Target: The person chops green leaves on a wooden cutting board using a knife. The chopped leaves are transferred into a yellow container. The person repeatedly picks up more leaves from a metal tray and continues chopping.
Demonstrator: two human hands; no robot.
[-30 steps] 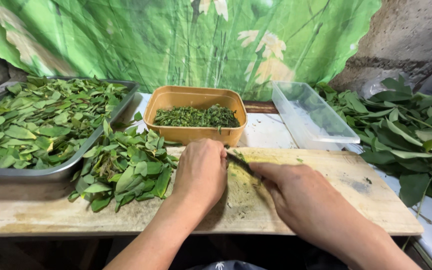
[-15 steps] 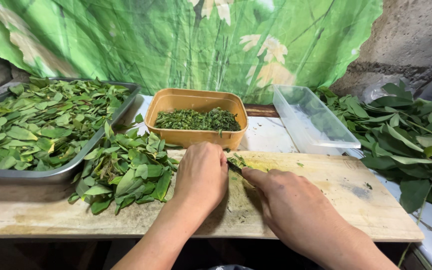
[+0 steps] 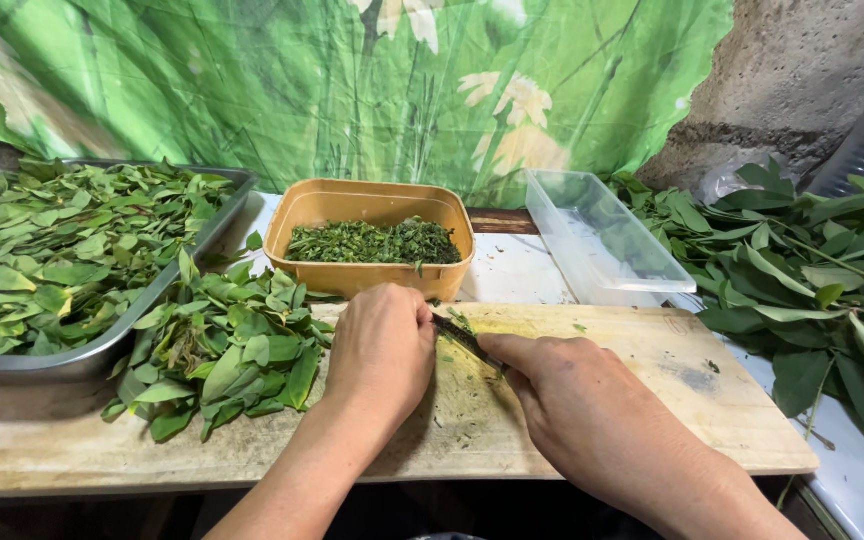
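My left hand (image 3: 380, 352) is curled knuckles-up on the wooden cutting board (image 3: 642, 380), pressing down a small bundle of green leaves that is mostly hidden under it. My right hand (image 3: 582, 410) grips a dark knife (image 3: 464, 339); its blade lies against the left hand's fingers where a few chopped green bits (image 3: 455, 322) show. A loose pile of whole green leaves (image 3: 222, 350) sits on the board just left of my left hand.
Behind the board stands an orange tub (image 3: 367, 275) of chopped greens. A metal tray (image 3: 102, 345) heaped with leaves is at the left. A clear plastic box (image 3: 602, 245) sits at the back right, next to leafy branches (image 3: 822, 290). A green printed sheet hangs behind.
The knife has kept working up and down beside my left fingers, and the blade now sits slightly further left. The camera view has shifted a little to the right.
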